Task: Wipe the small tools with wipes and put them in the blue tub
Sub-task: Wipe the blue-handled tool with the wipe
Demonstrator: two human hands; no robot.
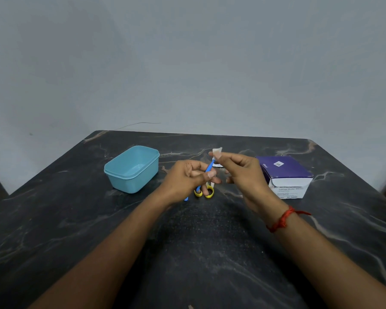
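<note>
At mid-frame our left hand (187, 178) gripped a blue tool (210, 167); our right hand (243, 172), slightly higher, pinched a wipe (217, 150).

The light was dim, soft and even, with a cool blue-grey cast. Shadows on the dark tabletop (76, 230) were faint and diffuse, under a dull sheen. The wide lens bowed the tabletop's edges, and the fingers (230, 156) looked slightly motion-blurred.

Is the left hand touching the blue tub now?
Apart. The head view shows bare dark table between the blue tub and the left hand, which grips a blue tool.
</note>
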